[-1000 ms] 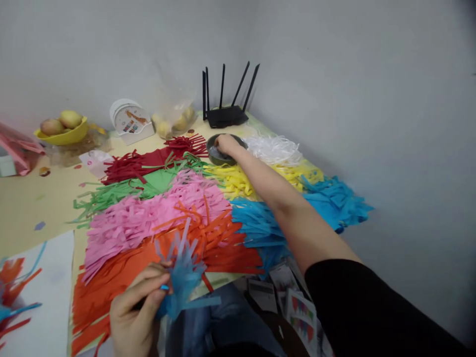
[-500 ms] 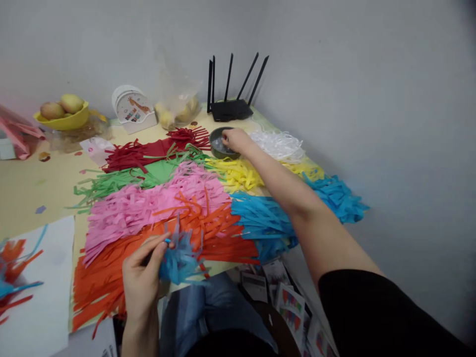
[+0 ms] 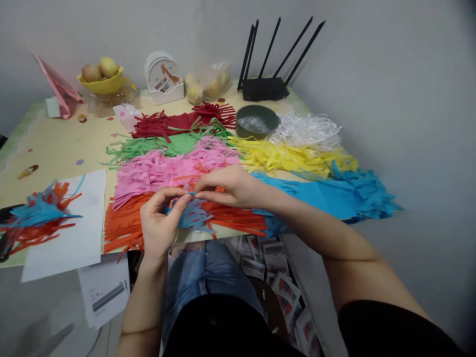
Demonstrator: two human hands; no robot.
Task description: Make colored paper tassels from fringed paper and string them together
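Note:
My left hand (image 3: 160, 218) is closed in a pinch on the twisted top of a light blue paper tassel (image 3: 195, 216), whose strips hang to the right. My right hand (image 3: 236, 187) meets it there, thumb and fingertips pressed together at the tassel's top; anything small between them is hidden. Beneath both hands lie fringed orange strips (image 3: 124, 220) and pink strips (image 3: 148, 171). Farther back stands a dark round bowl (image 3: 256, 133) holding small clear pieces.
Fringed blue paper (image 3: 322, 198), yellow paper (image 3: 297, 154), green paper (image 3: 182, 144) and red paper (image 3: 182, 120) cover the table. White strings (image 3: 307, 130) lie by the bowl. A black router (image 3: 265, 89) stands behind. At left, an orange-blue tassel (image 3: 40, 213) rests on a white sheet (image 3: 87, 238).
My right hand has come back from the bowl to the tassel's top beside my left hand. The camera view has shifted, showing more of the table's left side.

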